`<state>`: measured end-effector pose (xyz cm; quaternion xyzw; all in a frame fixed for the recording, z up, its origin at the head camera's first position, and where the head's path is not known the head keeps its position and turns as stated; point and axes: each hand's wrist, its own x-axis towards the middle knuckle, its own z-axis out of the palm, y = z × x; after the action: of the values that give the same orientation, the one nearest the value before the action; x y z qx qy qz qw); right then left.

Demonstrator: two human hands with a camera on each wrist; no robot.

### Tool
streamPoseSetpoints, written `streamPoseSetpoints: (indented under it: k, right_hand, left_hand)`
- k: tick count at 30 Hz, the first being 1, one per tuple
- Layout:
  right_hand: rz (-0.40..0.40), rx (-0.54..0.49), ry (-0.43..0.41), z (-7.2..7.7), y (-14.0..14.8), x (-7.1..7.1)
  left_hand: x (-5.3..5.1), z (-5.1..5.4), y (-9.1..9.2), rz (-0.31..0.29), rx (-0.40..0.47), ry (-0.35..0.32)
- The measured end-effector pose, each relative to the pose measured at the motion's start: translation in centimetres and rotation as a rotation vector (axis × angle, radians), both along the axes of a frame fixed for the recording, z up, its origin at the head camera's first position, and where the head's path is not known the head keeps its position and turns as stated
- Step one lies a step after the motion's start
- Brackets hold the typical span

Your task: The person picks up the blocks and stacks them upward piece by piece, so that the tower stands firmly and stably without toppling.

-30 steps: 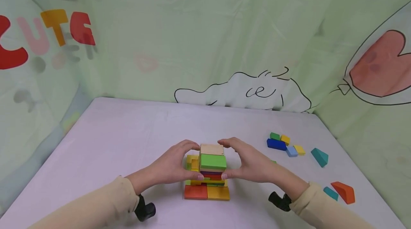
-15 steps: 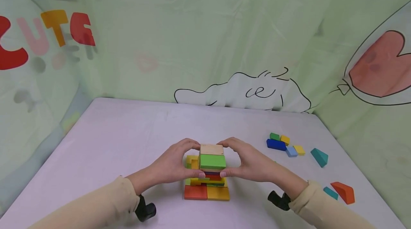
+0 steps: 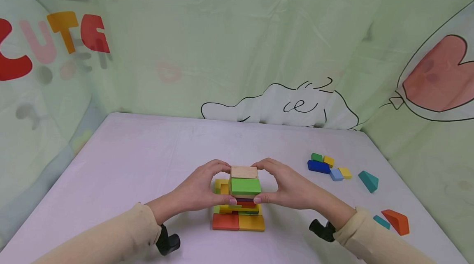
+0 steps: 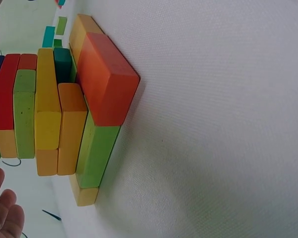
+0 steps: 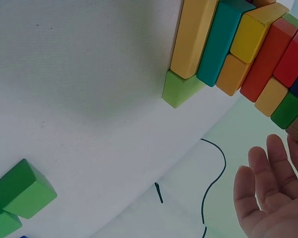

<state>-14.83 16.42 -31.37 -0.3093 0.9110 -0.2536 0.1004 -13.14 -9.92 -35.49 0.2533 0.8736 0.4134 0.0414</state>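
A tower of coloured wooden blocks stands on the table, topped by a bright green block [image 3: 245, 186] and a plain wood block [image 3: 244, 172]. My left hand [image 3: 200, 188] and right hand [image 3: 286, 186] flank its upper part. Each thumb touches a front corner just below the green block; each index finger reaches the top's back edge. Side layers show in the wrist views: a yellow block [image 4: 47, 109] and a light green block [image 4: 25, 114] on the left, a teal block [image 5: 224, 44] on the right. The right hand's other fingers [image 5: 278, 173] are spread off the tower.
On the right lie a dark blue block [image 3: 318, 167], a light blue block [image 3: 336, 174], small yellow and green blocks, a teal triangular block [image 3: 368, 181] and an orange block [image 3: 396, 221]. A printed cloth wall [image 3: 229, 29] rises behind the table.
Both thumbs have moved slightly inward and up against the tower's front corners since one second ago. Over the last half second the hands and tower look still.
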Motion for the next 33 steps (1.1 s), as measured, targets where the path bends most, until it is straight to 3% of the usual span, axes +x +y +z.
streamPoseSetpoints:
  k: [6, 15, 24, 33]
  right_hand:
    - [0.004, -0.010, -0.010, 0.0, 0.1, 0.0]
    - [0.016, -0.010, -0.001, -0.1, 0.1, 0.0]
    - [0.025, -0.007, 0.000, -0.1, 0.2, -0.1]
    - [0.031, -0.008, 0.003, -0.1, 0.2, -0.1]
  left_hand:
    - [0.1, 0.2, 0.2, 0.014, 0.019, -0.034]
    - [0.1, 0.3, 0.4, 0.005, 0.063, -0.001]
    - [0.0, 0.5, 0.7, 0.005, 0.086, -0.028]
    - [-0.2, 0.5, 1.1, -0.018, 0.104, 0.017]
